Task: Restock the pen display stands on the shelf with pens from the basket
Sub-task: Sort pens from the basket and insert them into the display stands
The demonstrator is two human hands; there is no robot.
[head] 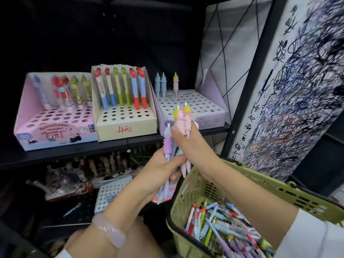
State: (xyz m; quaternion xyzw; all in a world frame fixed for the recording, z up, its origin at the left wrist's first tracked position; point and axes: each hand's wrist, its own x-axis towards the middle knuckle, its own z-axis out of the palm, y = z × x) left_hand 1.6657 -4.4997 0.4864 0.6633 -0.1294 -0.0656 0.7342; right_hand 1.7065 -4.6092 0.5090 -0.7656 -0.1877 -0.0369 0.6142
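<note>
A bunch of pastel pens (168, 146) is gripped in the left hand (158, 170), while two pink pens (184, 120) are pinched upright by the right hand (188, 144) before the lilac display stand (193, 107) on the shelf (74, 151). Many more pens are held in the green basket (242, 183) below.

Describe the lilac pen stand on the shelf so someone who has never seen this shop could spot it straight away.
Start at the black shelf carrying three cardboard pen stands in a row. The lilac cardboard stand is the rightmost one, beside the beige stand with red handwriting. Unlike its fuller neighbours, it holds only three bumpy pens along its back row, two blue and one pink with a yellow top.
</note>
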